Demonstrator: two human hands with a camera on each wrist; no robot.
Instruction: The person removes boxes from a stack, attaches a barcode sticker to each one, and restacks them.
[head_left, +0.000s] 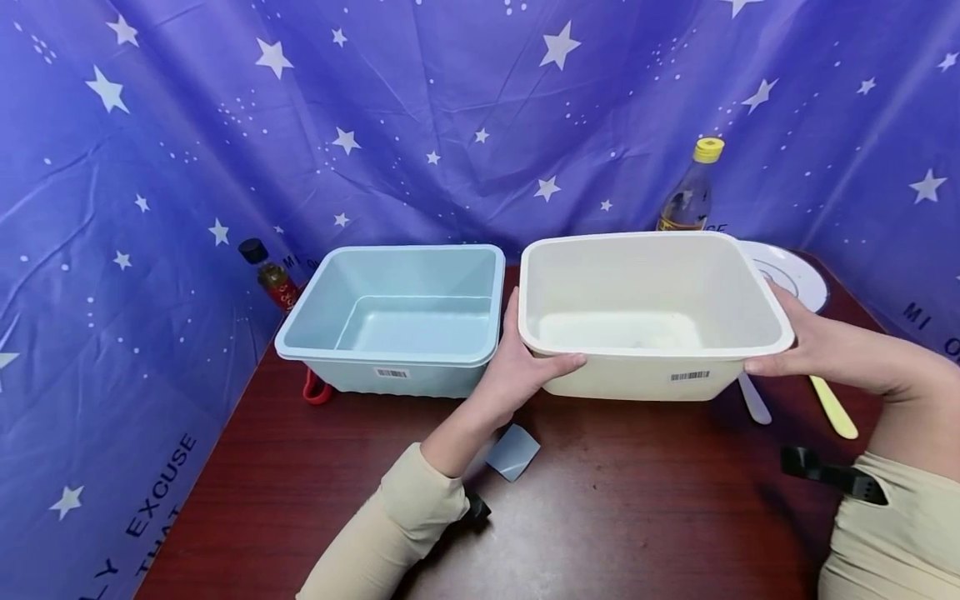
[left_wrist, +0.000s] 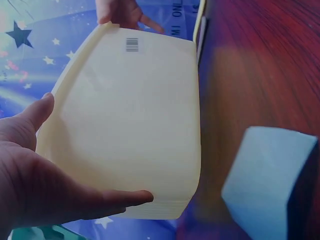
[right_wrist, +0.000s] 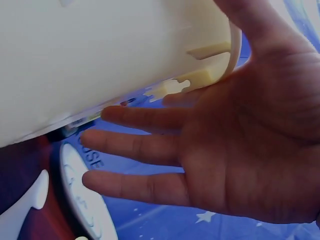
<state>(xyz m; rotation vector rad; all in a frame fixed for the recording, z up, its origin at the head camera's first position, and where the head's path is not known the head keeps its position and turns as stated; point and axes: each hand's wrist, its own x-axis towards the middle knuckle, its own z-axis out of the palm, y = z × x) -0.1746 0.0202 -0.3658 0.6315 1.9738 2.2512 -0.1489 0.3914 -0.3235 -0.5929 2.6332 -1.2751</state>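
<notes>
A cream plastic bin [head_left: 652, 283] stands empty at the middle right of the dark wood table [head_left: 637, 500]; whether it is lifted I cannot tell. My left hand [head_left: 525, 367] cups its front left corner, thumb lying on the front wall under the rim, fingers on the left wall. The left wrist view shows the bin's [left_wrist: 130, 125] barcoded front wall against that hand [left_wrist: 45, 185]. My right hand [head_left: 817, 346] is at the right rim. In the right wrist view its fingers [right_wrist: 145, 150] are straight and spread beneath the bin's rim [right_wrist: 200, 75].
A pale blue bin [head_left: 390, 317] sits close on the left. Behind are a black-capped bottle [head_left: 270, 275], a yellow-capped bottle [head_left: 693, 187] and a white plate [head_left: 791, 271]. A white spoon [head_left: 753, 400], a yellow utensil [head_left: 832, 407] and a blue-grey card [head_left: 513, 452] lie nearby.
</notes>
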